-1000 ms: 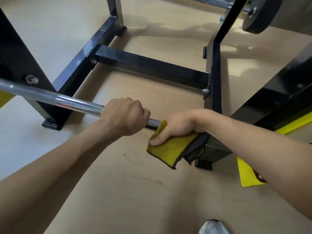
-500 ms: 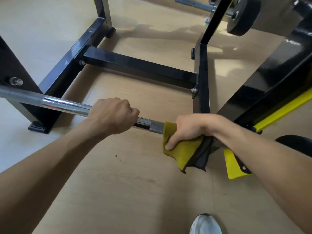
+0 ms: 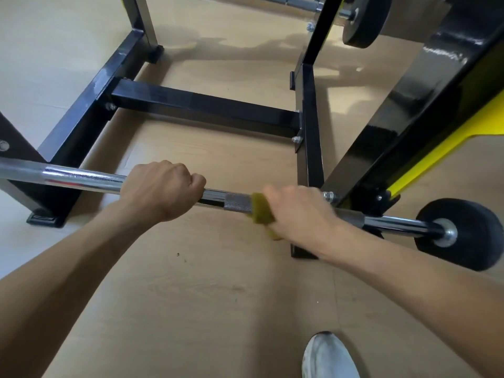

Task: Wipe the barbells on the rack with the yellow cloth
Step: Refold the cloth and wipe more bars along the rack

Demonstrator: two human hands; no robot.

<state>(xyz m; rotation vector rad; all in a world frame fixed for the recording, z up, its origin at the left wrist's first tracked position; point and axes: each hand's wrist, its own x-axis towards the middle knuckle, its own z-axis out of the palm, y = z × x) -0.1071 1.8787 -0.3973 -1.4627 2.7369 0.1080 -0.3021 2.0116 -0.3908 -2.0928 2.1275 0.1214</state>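
A chrome barbell (image 3: 79, 179) runs across the view from the left edge to a black weight plate (image 3: 461, 233) at the right. My left hand (image 3: 161, 189) grips the bar near its middle. Just to the right, my right hand (image 3: 297, 211) holds the yellow cloth (image 3: 261, 212) wrapped round the bar's knurled part; this hand is motion-blurred. The bar rests on the black rack (image 3: 311, 148). A second barbell with a black plate (image 3: 362, 23) sits higher at the top right.
The rack's black base beams (image 3: 201, 105) cross the wooden floor under the bar. A black and yellow slanted upright (image 3: 425, 126) rises at the right. My white shoe (image 3: 330, 356) stands at the bottom.
My right hand has slid the cloth to the right along the bar, exposing the knurled section. The view has shifted, and the right weight plate has come into sight. My left hand keeps its grip.
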